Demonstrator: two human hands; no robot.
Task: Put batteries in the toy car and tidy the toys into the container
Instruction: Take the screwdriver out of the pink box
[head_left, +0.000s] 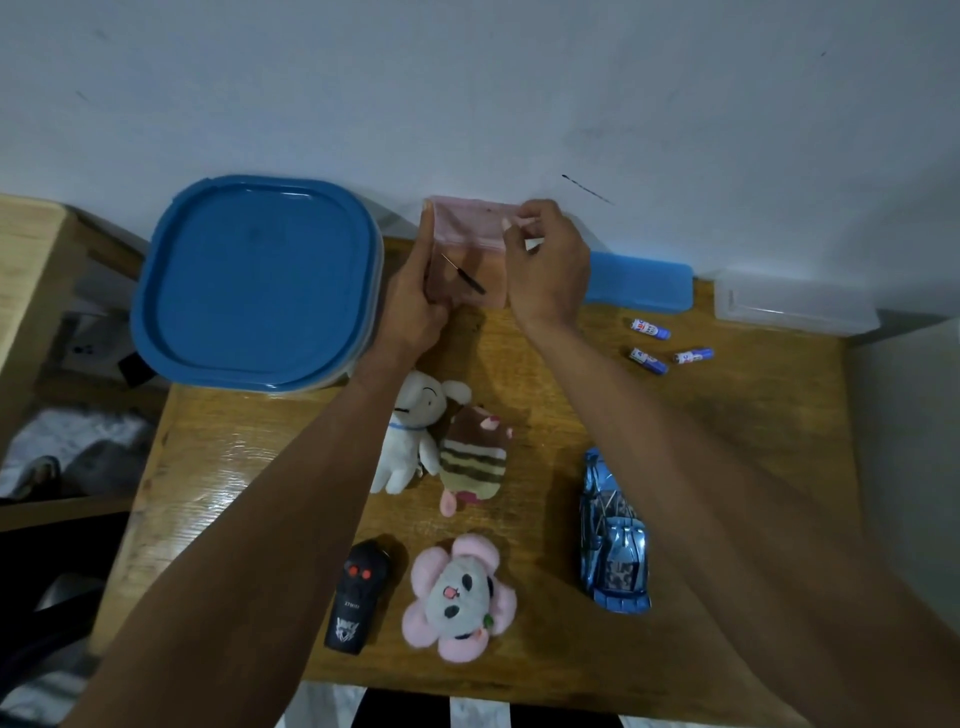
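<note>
Both hands are gripping a small pink translucent zip bag (467, 249) holding a thin black-handled screwdriver (464, 274): the left hand (413, 306) is clamping its side, and the right hand (545, 265) is pinching its top corner. If the bag tips while opening, the screwdriver could slip out; the blue toy car (615, 540) and batteries (667, 345) are waiting on the wooden counter (727, 415).

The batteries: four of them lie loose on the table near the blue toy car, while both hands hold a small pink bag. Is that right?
Not quite: the head view shows three batteries, not four. The rest holds: they lie loose on the table, beyond the blue toy car, while the left hand and right hand hold the small pink bag.
</note>
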